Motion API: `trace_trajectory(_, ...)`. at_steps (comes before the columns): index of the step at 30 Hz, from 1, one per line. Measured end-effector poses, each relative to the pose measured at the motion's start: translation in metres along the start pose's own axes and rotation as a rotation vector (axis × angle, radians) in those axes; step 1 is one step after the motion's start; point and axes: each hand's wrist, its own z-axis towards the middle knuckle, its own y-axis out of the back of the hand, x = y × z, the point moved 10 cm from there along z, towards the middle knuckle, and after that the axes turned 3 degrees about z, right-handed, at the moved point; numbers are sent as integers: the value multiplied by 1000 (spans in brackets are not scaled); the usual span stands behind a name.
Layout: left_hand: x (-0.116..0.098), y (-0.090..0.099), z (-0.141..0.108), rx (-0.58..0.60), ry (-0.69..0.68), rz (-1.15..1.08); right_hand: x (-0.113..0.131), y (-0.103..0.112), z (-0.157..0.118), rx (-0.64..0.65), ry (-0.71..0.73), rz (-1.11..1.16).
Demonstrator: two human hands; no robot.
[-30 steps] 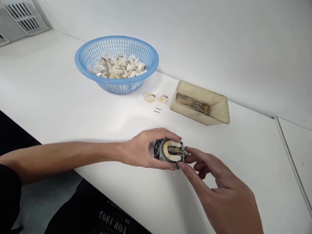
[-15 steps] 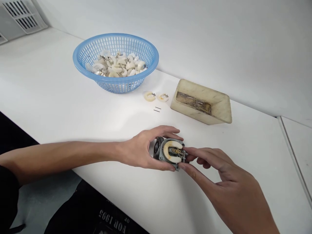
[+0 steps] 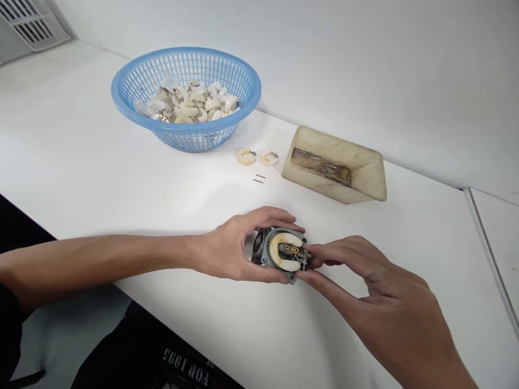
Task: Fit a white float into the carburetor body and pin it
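My left hand (image 3: 229, 246) grips a small metal carburetor body (image 3: 259, 248) from its left side, fingers over the top and thumb below. A white horseshoe-shaped float (image 3: 277, 249) with yellowish stains sits in the carburetor's open face, around a brass centre. My right hand (image 3: 365, 275) pinches the right edge of the carburetor between thumb and fingertips, beside a small metal hinge. Those fingertips hide part of the hinge. Two loose floats (image 3: 246, 156) lie on the table, and two thin metal pins (image 3: 258, 179) lie near them.
A blue plastic basket (image 3: 182, 54) holding several white floats stands at the back of the white table (image 3: 101, 183). A beige tray (image 3: 367, 178) with thin metal pins sits at the back right. The table's front edge runs below my left forearm.
My right hand's fingers have flattened and closed in on the carburetor's right edge. The carburetor has turned slightly, and the whole scene has shifted with my head.
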Motion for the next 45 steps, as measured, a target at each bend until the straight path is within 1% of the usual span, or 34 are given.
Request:
trace_trajectory(3,-4,3,-1,-22,-23,51,8,0,1,10,27,-59)
trace_trajectory(6,-13,5,-3,-25,-78,143,14,-1,0,20,46,-114)
trace_trajectory(8,-18,8,-3,-38,-107,197,16,1,-1,3,61,-119)
trace_trajectory(12,-22,12,-2,-48,-140,253,17,-1,-3,9,82,-94)
trace_trajectory(17,-24,12,-1,-43,-178,244,12,-3,-3,18,63,-70)
trace_trajectory(25,-25,12,-2,-71,-201,228,18,-7,-5,6,51,-58)
trace_trajectory(31,-22,11,-3,-76,-139,202,18,-10,-3,13,7,-56)
trace_trajectory(35,-22,7,-4,-57,-142,179,19,-8,-4,-7,15,-56)
trace_trajectory(38,-24,5,-4,-47,-158,191,18,-8,-3,8,10,-39)
trace_trajectory(45,-25,6,-3,-56,-184,220,20,-7,-3,-1,48,-54)
